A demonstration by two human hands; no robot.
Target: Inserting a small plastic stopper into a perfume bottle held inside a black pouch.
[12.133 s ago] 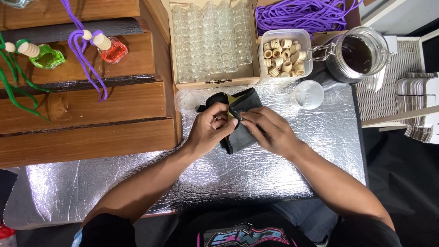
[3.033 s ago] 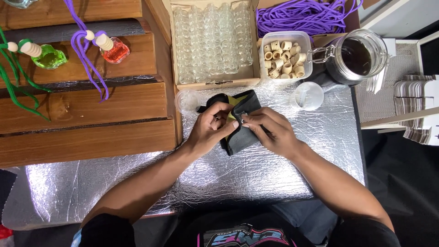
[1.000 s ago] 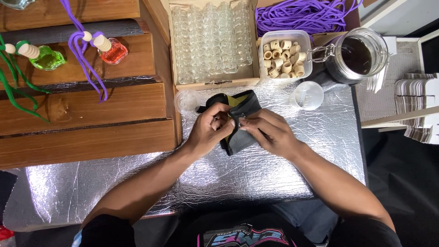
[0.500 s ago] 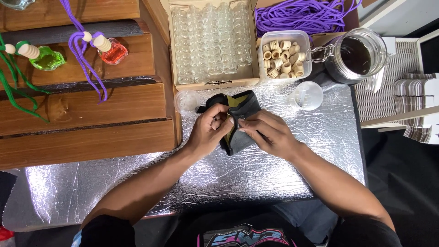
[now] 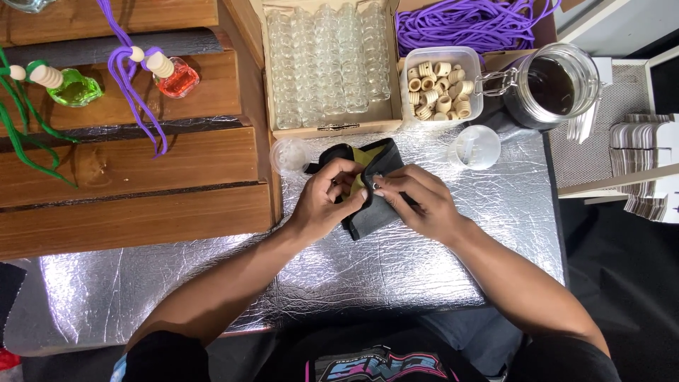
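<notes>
A small black pouch [image 5: 377, 212] with a yellow lining lies on the silver foil mat [image 5: 424, 269], near its far edge. My left hand [image 5: 324, 199] grips the pouch's left side, fingers curled at its opening. From the right, my right hand [image 5: 417, 201] pinches the pouch at the yellow opening. What lies inside the pouch is hidden by my fingers.
A wooden box of small empty glass bottles [image 5: 327, 60] sits beyond the pouch. Right of it are a tub of wooden rings [image 5: 440, 81], purple cords [image 5: 470, 21], a dark-liquid glass jar [image 5: 555, 81] and a clear cup [image 5: 475, 146]. Wooden steps [image 5: 134, 163] at left hold green [image 5: 71, 86] and red [image 5: 177, 76] bottles.
Both hands stay on the pouch; my fingers have shifted slightly at its opening, and more of the yellow lining shows than a second ago.
</notes>
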